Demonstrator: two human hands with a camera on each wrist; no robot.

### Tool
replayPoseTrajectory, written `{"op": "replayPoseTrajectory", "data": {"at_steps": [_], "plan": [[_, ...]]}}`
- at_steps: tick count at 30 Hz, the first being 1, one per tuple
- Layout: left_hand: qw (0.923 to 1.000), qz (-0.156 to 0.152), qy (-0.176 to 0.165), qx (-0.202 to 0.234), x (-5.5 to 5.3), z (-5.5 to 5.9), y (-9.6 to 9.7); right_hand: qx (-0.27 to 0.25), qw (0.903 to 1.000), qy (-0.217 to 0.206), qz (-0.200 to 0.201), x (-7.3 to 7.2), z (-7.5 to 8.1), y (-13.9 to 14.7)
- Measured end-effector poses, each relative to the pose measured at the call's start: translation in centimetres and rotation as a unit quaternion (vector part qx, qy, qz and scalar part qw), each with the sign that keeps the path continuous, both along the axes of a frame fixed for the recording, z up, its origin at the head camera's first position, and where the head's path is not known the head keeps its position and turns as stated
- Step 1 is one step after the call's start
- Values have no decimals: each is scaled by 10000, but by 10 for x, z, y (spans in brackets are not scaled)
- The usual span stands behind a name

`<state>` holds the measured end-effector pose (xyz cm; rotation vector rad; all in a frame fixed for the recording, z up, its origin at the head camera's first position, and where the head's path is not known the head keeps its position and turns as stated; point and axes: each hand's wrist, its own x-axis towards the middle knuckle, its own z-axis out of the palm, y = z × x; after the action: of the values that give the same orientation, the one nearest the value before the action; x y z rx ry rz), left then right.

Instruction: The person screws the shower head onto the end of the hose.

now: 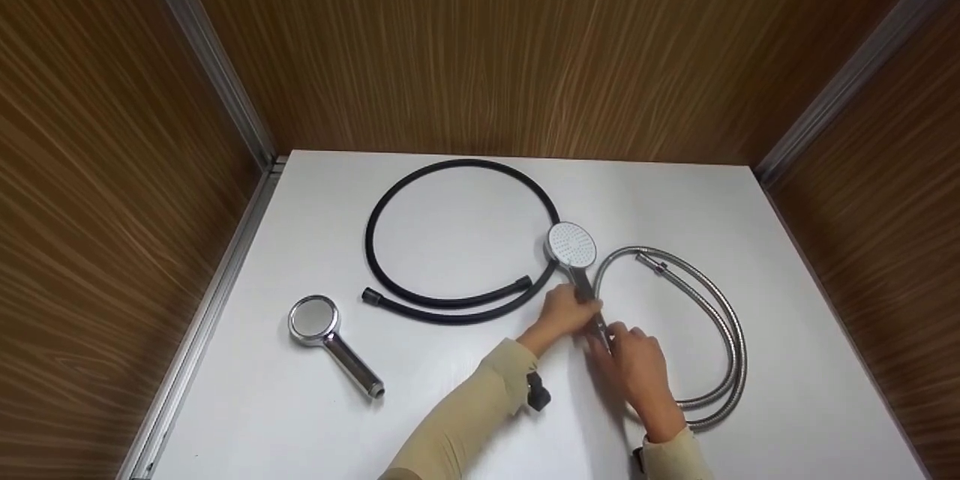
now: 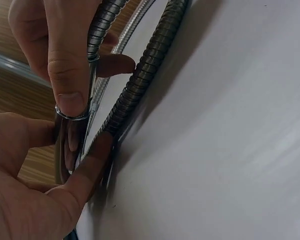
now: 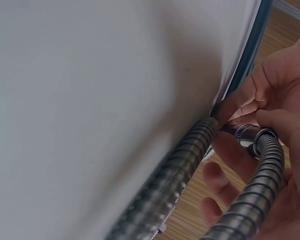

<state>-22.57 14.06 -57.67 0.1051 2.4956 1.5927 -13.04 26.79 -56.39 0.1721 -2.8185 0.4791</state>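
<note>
A hand shower head (image 1: 571, 245) with a white round face lies tilted at the middle right in the head view. My left hand (image 1: 564, 309) grips its chrome handle (image 2: 65, 150). At the lower end of that handle, my right hand (image 1: 637, 367) pinches the metal end fitting (image 3: 251, 134) of the silver ribbed shower hose (image 1: 739, 345). In the left wrist view the fitting meets the handle end, right thumb and fingers on either side. Another stretch of the hose (image 2: 145, 70) passes close beside the left fingertips. The joint itself is partly hidden by fingers.
A black shower hose (image 1: 370, 240) lies coiled on the white table (image 1: 262, 420), partly under the shower head. A second, chrome shower head (image 1: 313, 317) lies at the left. Wood-grain panels (image 1: 480, 52) stand around the back and sides.
</note>
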Motion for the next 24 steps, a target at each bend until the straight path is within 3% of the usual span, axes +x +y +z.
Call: {"op": "replayPoseTrajectory", "data": {"at_steps": [11, 18, 24], "plan": [[9997, -97, 123, -192, 2, -1, 1, 144, 9998, -153, 29, -1, -5, 3], [9980, -30, 424, -460, 2, -9, 0, 21, 9992, -405, 72, 0, -5, 2], [9963, -75, 609, -597, 5, -8, -3, -20, 9982, -594, 116, 1, -4, 2]]}}
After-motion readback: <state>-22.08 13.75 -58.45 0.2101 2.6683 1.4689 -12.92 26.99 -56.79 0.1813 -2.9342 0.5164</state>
